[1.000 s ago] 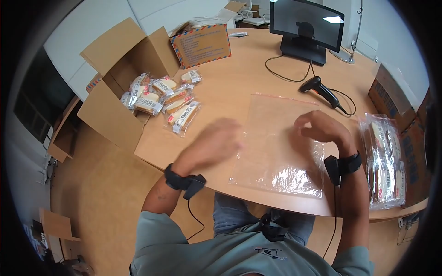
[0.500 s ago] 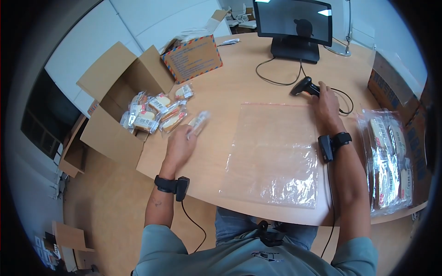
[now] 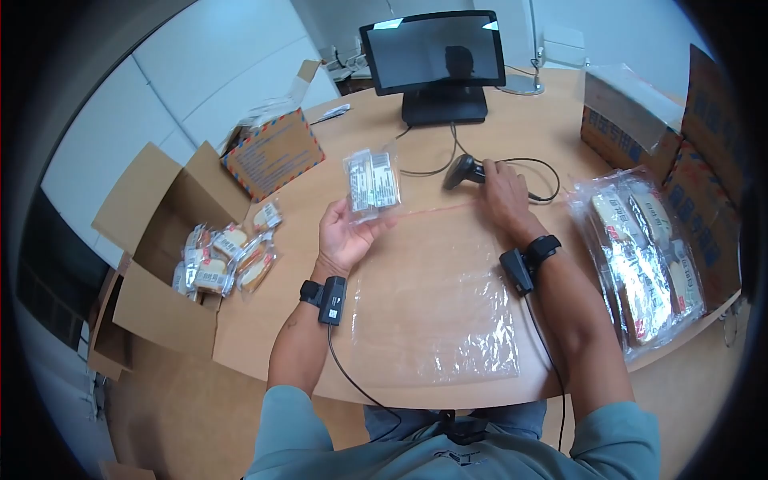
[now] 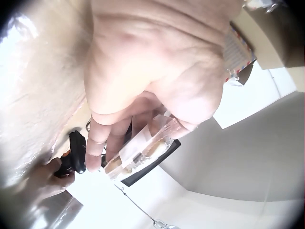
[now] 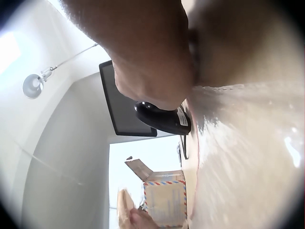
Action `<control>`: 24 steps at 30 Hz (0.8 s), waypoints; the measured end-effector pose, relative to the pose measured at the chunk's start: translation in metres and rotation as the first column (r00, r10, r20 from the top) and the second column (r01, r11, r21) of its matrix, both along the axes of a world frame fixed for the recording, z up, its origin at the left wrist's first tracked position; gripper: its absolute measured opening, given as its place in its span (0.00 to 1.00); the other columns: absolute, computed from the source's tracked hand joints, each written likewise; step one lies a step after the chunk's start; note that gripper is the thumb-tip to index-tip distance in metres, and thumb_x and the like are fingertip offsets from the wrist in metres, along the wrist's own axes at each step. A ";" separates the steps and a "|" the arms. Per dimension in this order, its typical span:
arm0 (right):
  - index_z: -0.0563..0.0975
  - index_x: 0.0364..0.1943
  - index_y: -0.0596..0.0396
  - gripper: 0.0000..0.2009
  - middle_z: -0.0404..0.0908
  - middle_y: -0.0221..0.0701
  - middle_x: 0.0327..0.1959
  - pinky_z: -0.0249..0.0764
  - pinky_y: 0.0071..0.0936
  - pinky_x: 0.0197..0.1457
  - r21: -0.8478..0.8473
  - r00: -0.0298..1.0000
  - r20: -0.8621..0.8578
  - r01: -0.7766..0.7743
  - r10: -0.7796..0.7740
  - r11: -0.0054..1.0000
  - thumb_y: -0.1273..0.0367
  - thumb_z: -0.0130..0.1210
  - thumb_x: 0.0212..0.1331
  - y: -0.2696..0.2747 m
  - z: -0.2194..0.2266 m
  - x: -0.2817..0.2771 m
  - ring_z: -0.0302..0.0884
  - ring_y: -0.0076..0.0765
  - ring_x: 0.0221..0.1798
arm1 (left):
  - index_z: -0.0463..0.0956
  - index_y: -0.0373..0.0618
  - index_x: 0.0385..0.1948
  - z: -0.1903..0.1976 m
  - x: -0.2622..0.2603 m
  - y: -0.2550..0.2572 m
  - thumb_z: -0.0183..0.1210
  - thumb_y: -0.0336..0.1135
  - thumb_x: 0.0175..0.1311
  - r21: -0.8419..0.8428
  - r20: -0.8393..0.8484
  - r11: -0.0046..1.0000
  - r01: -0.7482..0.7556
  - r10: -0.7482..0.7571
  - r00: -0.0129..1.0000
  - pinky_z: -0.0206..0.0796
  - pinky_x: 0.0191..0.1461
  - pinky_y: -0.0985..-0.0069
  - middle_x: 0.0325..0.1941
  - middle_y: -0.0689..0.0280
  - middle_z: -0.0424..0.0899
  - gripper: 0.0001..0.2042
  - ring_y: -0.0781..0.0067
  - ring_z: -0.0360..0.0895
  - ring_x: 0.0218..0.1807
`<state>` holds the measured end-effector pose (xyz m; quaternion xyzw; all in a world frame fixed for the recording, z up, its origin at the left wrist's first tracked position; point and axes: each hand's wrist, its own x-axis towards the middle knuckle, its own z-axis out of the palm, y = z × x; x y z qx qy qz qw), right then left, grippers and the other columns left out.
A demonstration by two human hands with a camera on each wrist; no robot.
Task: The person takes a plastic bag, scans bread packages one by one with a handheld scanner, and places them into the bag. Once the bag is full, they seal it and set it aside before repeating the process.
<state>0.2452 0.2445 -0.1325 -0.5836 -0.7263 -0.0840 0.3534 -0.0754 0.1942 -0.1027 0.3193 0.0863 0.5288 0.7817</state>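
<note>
My left hand [image 3: 346, 240] holds up a clear-wrapped bread packet [image 3: 373, 182] by its lower edge, its printed label side facing the head camera. In the left wrist view, the packet [image 4: 140, 150] sits between thumb and fingers. On the table to the right, my right hand [image 3: 507, 200] grips the handle of a black barcode scanner [image 3: 462, 170], whose head points left toward the packet. The right wrist view shows the scanner head [image 5: 162, 119] beyond the hand, with the fingers mostly hidden. Between the forearms, a large clear plastic bag [image 3: 436, 312] lies flat on the table.
An open cardboard box [image 3: 152, 216] at left spills several bread packets [image 3: 214, 268]. Behind it stands a carton with a striped border [image 3: 276, 152]. A monitor [image 3: 432, 56] stands at the back. A filled clear bag of bread [image 3: 640, 256] lies at right beside printed cartons [image 3: 704, 224].
The left hand took a bread packet from near the pile and brought it right and up, before the scanner. The right hand reached the scanner and took its handle. The head view has turned right.
</note>
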 end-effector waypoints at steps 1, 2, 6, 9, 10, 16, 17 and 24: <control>0.71 0.46 0.54 0.14 0.76 0.42 0.44 0.66 0.48 0.51 -0.001 1.000 0.009 0.010 -0.010 1.000 0.73 0.54 0.53 0.001 0.002 0.000 0.73 0.51 0.50 | 0.60 0.36 0.67 0.000 0.004 0.000 0.46 0.40 0.73 0.052 0.029 0.995 0.088 -0.090 0.996 0.63 0.70 0.43 0.68 0.47 0.69 0.25 0.45 0.67 0.70; 0.71 0.46 0.55 0.14 0.76 0.42 0.44 0.65 0.48 0.51 -0.010 1.000 0.007 0.011 -0.011 1.000 0.73 0.53 0.53 0.001 0.004 -0.001 0.73 0.51 0.50 | 0.60 0.38 0.68 -0.003 0.004 0.001 0.51 0.40 0.72 -0.001 0.021 0.995 0.096 -0.096 0.995 0.62 0.70 0.42 0.68 0.49 0.69 0.26 0.45 0.66 0.70; 0.72 0.44 0.56 0.12 0.77 0.43 0.43 0.67 0.49 0.50 -0.059 0.998 -0.008 0.056 -0.057 0.997 0.70 0.54 0.56 0.003 0.007 -0.004 0.74 0.52 0.49 | 0.58 0.39 0.69 -0.015 0.019 0.002 0.56 0.35 0.69 -0.115 -0.188 0.986 -0.117 0.095 0.978 0.63 0.70 0.43 0.68 0.50 0.69 0.29 0.46 0.67 0.70; 0.73 0.42 0.57 0.12 0.77 0.43 0.39 0.69 0.50 0.48 0.016 0.988 -0.119 0.098 -0.095 0.995 0.65 0.55 0.58 0.006 0.017 -0.002 0.75 0.53 0.45 | 0.59 0.38 0.67 -0.017 0.028 0.004 0.58 0.29 0.67 -0.035 -0.273 0.999 -0.029 0.018 0.962 0.64 0.70 0.43 0.67 0.51 0.71 0.28 0.46 0.70 0.67; 0.74 0.41 0.57 0.16 0.79 0.44 0.37 0.71 0.48 0.47 0.077 0.983 -0.156 0.111 -0.098 0.991 0.59 0.58 0.58 0.002 0.020 -0.004 0.77 0.53 0.44 | 0.60 0.37 0.66 -0.014 0.032 0.001 0.57 0.29 0.67 -0.034 -0.295 0.998 -0.053 0.041 0.955 0.64 0.70 0.43 0.65 0.51 0.72 0.26 0.47 0.71 0.66; 0.75 0.43 0.54 0.24 0.81 0.43 0.41 0.74 0.45 0.46 0.059 0.973 -0.227 -0.037 0.050 0.998 0.52 0.66 0.50 -0.003 0.028 -0.016 0.80 0.51 0.45 | 0.61 0.37 0.65 -0.019 0.035 0.006 0.53 0.27 0.68 -0.087 -0.334 0.994 -0.062 0.030 0.942 0.65 0.69 0.42 0.63 0.52 0.74 0.24 0.48 0.73 0.64; 0.75 0.43 0.54 0.24 0.81 0.43 0.41 0.74 0.45 0.46 0.057 0.974 -0.222 -0.036 0.047 0.998 0.52 0.66 0.50 -0.003 0.029 -0.018 0.80 0.51 0.45 | 0.60 0.37 0.66 -0.017 0.036 0.005 0.52 0.27 0.67 -0.077 -0.355 0.995 -0.058 0.027 0.934 0.65 0.68 0.42 0.63 0.52 0.74 0.24 0.48 0.73 0.64; 0.75 0.42 0.53 0.25 0.82 0.39 0.38 0.74 0.46 0.42 -0.007 0.994 -0.114 0.003 -0.004 1.000 0.51 0.66 0.48 -0.007 0.030 -0.025 0.81 0.50 0.41 | 0.60 0.37 0.66 -0.012 0.038 0.003 0.49 0.26 0.67 -0.031 -0.400 0.997 -0.066 0.048 0.915 0.67 0.66 0.43 0.63 0.52 0.73 0.24 0.48 0.73 0.64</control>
